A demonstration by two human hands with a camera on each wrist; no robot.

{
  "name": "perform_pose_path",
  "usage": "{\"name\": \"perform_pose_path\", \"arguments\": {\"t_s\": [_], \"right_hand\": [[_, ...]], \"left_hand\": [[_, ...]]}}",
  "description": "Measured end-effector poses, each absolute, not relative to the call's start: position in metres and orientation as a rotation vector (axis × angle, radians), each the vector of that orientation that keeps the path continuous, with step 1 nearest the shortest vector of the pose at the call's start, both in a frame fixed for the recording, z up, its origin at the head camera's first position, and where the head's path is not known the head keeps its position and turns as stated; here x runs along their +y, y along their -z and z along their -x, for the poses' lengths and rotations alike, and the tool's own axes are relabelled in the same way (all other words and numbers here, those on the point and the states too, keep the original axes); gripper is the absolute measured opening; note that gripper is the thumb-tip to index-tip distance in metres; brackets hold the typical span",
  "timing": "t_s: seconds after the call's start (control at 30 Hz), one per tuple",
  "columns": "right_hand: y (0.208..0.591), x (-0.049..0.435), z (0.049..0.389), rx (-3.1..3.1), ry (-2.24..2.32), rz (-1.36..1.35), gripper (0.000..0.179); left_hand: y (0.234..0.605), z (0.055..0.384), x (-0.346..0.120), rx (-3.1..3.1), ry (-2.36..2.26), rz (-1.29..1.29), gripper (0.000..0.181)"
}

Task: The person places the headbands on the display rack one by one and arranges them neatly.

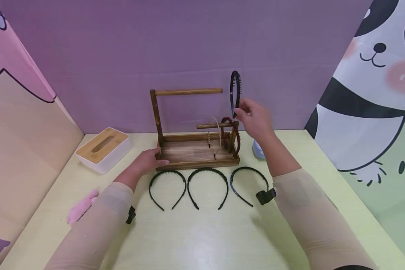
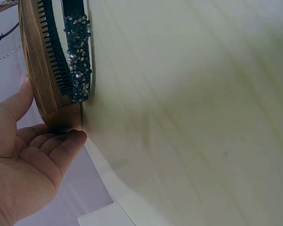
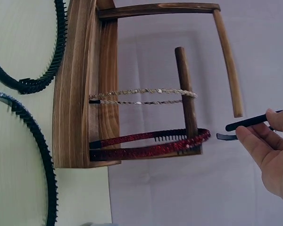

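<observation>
A black toothed headband (image 1: 235, 90) is raised above the right end of a wooden headband rack (image 1: 189, 165); my right hand (image 1: 254, 116) pinches it near its ends, beside the free tip of the rack's upper bar (image 3: 233, 89). On the lower bar (image 1: 202, 126) hang a pale braided headband (image 3: 141, 91) and a red glittery headband (image 3: 151, 149). My left hand (image 1: 146, 163) grips the rack's left end, thumb on one side and fingers around the corner (image 2: 42, 155). Three dark headbands lie in a row before the rack: left (image 1: 168, 171), middle (image 1: 207, 169) and right (image 1: 246, 168).
At the left stands a white tissue box (image 1: 102, 165) with a wooden lid. A pink plush item (image 1: 82, 206) lies close to my left sleeve. Behind my right forearm sits a light blue object (image 1: 257, 150), partly hidden. A purple backdrop (image 1: 189, 45) rises behind the table.
</observation>
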State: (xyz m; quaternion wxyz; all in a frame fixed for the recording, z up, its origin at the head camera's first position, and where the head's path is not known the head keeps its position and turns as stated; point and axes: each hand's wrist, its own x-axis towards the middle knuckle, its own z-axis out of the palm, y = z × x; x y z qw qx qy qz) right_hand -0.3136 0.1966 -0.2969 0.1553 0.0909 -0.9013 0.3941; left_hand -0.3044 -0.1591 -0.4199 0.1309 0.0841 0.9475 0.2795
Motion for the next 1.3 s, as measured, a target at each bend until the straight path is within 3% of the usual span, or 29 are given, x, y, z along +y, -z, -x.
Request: {"name": "perform_pose_path", "arguments": {"t_s": [0.43,0.97,1.3], "right_hand": [[0.302,0.164,0.342,-2.589,-1.287,-0.283,0.021],[0.319,0.110,0.345,-2.657,-1.330,-0.384,0.031],[0.330,0.078,0.345,-2.656,-1.245,-0.467,0.022]], "left_hand": [[0.418,0.306,-0.159,2.739,-0.833,-0.231,0.082],[0.416,0.306,-0.154,2.727,-0.816,-0.228,0.082],[0.415,0.304,-0.153,2.733,-0.810,-0.225,0.081]]}}
